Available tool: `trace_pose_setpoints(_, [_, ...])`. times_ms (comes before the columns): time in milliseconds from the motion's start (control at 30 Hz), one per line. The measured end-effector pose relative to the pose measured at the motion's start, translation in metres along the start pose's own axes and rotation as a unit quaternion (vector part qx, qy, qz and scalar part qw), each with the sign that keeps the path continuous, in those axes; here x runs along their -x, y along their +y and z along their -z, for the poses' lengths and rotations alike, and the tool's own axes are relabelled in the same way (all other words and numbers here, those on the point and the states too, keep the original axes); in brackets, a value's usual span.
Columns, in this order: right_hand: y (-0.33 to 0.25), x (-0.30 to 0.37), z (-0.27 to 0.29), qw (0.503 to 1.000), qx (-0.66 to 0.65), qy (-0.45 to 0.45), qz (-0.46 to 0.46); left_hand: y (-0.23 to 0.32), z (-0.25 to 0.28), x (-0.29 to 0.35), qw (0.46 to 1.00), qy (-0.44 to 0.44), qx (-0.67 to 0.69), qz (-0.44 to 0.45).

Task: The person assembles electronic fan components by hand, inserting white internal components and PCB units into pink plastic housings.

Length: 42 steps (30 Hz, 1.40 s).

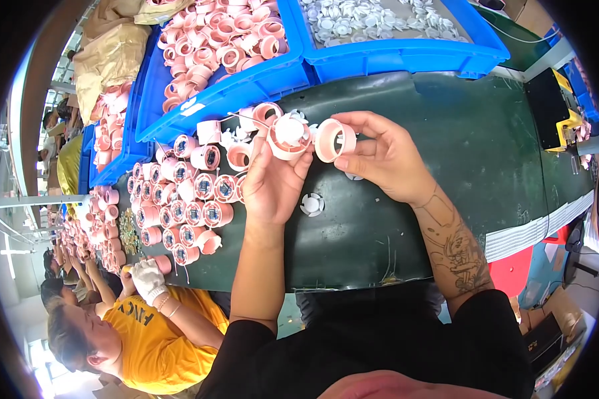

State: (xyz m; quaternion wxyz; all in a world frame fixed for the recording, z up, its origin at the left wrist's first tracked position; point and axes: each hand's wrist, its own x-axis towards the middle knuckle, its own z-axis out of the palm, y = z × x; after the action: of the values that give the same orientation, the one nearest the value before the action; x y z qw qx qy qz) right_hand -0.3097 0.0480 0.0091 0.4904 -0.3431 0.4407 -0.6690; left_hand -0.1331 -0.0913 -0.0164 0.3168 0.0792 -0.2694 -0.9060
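Note:
My left hand [273,183] is closed around a round pink plastic housing [288,151], with a white finned plastic disc [291,128] lying in its opening. Thumb and fingers of my right hand [387,156] grip a second pink housing [325,141] by its side, its open ring turned toward the left. The two housings are side by side above the green table, nearly touching. On the tabletop below them rests a loose white finned disc [312,205]. Part of another white piece [353,176] shows under my right hand. More pink housings [239,157] stand just left of my left hand.
Rows of pink housings with circuit boards [194,213] cover the table's left side. A blue bin of pink housings [221,88] and a blue bin of white discs [406,58] stand behind. At left works a person in yellow [170,339], with a white-gloved hand [148,279].

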Motion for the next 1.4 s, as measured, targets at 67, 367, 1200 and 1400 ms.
trace_pose_setpoints(67, [0.002,-0.001,0.002,1.0,-0.009,0.008,0.012,0.001,0.002,0.0,1.0,-0.011,-0.026,-0.002])
trace_pose_setpoints(367, [0.002,-0.003,0.004,0.999,-0.03,0.015,0.019,0.0,-0.01,0.001,0.987,-0.048,-0.139,-0.059])
trace_pose_setpoints(1200, [0.004,0.003,-0.013,0.87,0.432,0.045,0.232,-0.038,-0.007,0.004,0.941,-0.055,-0.301,-0.145])
trace_pose_setpoints(1400, [0.02,0.002,-0.021,0.81,0.525,0.126,0.228,-0.061,-0.02,0.005,0.97,0.034,-0.235,-0.049])
